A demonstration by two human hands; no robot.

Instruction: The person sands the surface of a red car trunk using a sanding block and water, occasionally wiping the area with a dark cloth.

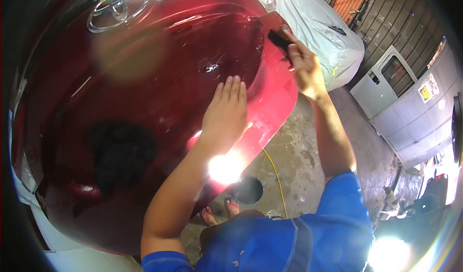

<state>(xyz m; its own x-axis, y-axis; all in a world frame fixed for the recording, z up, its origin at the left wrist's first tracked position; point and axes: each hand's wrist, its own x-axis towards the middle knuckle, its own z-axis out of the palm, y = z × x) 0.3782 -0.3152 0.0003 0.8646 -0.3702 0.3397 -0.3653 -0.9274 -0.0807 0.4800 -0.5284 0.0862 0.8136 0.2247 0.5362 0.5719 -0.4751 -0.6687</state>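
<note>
My left hand [226, 108] lies with fingers straight and together on the glossy red car panel [72, 108], just below a small patch of bright specks [211, 67]. My right hand [304, 64] grips a black block-like tool [279, 39] at the panel's upper right, beside a lighter red curved edge [270, 98]. A chrome emblem [115, 12] sits at the upper left. A dark patch [120, 154] shows on the lower left of the panel; I cannot tell whether it is a reflection or an object.
A pale covered vehicle [337, 55] stands behind the panel. A white door [381, 81] leans by grey boards [419, 122] at right. On the concrete floor [304, 137] are a round dark bucket [248, 190], a yellow cord [275, 170] and my sandalled feet [231, 205].
</note>
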